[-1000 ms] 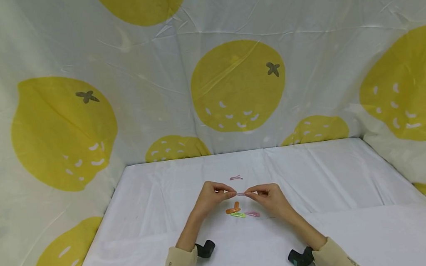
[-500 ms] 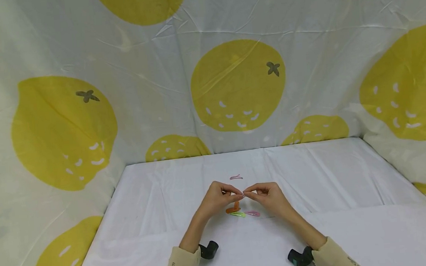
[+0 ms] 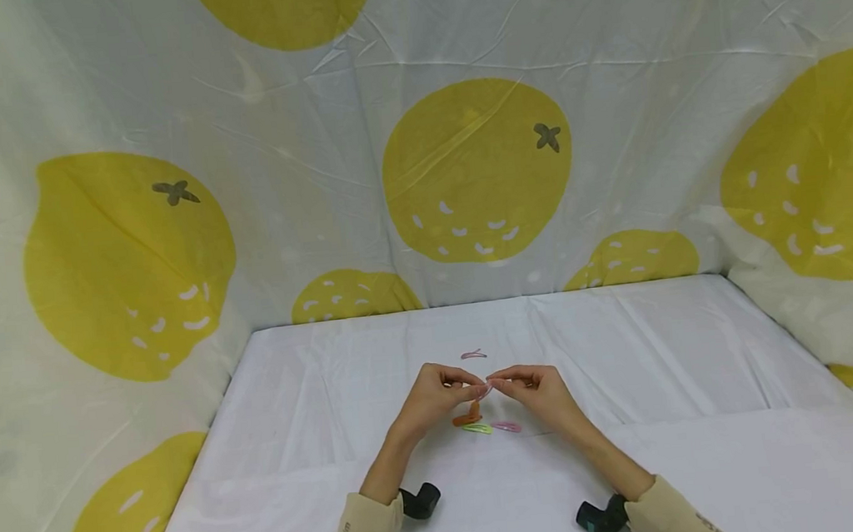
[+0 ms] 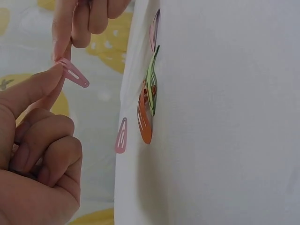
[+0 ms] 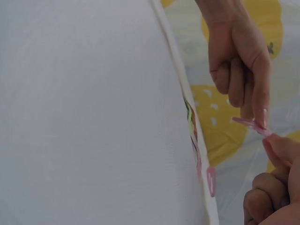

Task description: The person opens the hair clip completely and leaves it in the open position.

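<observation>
A pink snap hair clip is held in the air between both hands, its narrow end sticking out. My left hand pinches it with thumb and index finger, the other fingers curled in. Fingertips of my right hand pinch it at the same end, almost touching the left ones. Below the hands, orange hair clips lie on the white cloth, close against a green hair clip. Just right of these is another pink hair clip. One more pink hair clip lies beyond the hands.
A white cloth covers the tabletop. Behind and beside it hang curtains printed with yellow lemons. Black wrist-worn devices show at both sleeve cuffs.
My left hand has shifted right, closing the gap to the right hand. The held clip, stretched level between the hands a second ago, now slants. The clips on the cloth stay put.
</observation>
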Tool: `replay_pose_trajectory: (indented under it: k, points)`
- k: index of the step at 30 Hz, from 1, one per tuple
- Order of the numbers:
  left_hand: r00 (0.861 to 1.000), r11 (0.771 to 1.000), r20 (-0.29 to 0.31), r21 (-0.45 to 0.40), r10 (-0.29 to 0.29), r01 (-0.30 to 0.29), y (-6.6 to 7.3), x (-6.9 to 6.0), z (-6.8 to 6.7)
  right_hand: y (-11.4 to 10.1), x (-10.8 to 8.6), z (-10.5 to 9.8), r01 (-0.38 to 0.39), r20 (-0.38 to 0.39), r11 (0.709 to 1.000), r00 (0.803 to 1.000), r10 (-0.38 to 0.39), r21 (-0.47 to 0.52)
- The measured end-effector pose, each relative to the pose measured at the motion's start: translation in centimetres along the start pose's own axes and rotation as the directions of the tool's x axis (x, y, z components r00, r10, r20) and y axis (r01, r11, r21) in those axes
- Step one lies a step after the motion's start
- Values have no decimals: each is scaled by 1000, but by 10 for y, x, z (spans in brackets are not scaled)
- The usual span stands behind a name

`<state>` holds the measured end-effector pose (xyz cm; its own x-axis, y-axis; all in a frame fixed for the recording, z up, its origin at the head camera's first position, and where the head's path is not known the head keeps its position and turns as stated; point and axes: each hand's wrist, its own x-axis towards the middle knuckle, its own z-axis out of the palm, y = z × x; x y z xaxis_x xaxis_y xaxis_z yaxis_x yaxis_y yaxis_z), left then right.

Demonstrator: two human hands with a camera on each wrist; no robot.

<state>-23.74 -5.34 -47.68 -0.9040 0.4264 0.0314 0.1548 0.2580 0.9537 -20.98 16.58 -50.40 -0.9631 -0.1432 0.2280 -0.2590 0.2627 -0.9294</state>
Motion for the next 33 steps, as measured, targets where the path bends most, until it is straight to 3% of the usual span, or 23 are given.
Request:
replay_pose_trajectory:
  k: [4,9,13,18,21,24,29,33]
  points:
    - [1000,1000,1,2,-17,17,-1,0,-1,0,0,3,29,-32,1000,999,-29,1]
    - [1000,999,11,50,3,-4,2,1,1,-3,-1,3,54,-16,999,998,-54,2]
    - [1000,996,3,80,28,-28,4,2,5,-3,0,2,25,-17,1000,1000,-25,-11]
    - [998,999,-53,21,27,-26,5,1,6,2,0,1,-57,81,998,995,55,28]
    - [997,998,-78,-50,25,-29,5,1,4,3,-1,2,-48,159,998,986,41,37]
    - [995,995,-93,-95,22,-31,4,2,2,3,-2,3,-31,179,999,983,27,16]
    - [994,995,-109,-97,15,-26,2,2,-2,-1,-2,4,0,196,999,981,8,-41]
    - [995,999,-95,-50,0,-4,3,0,-9,-5,-1,5,32,210,995,978,-12,-95]
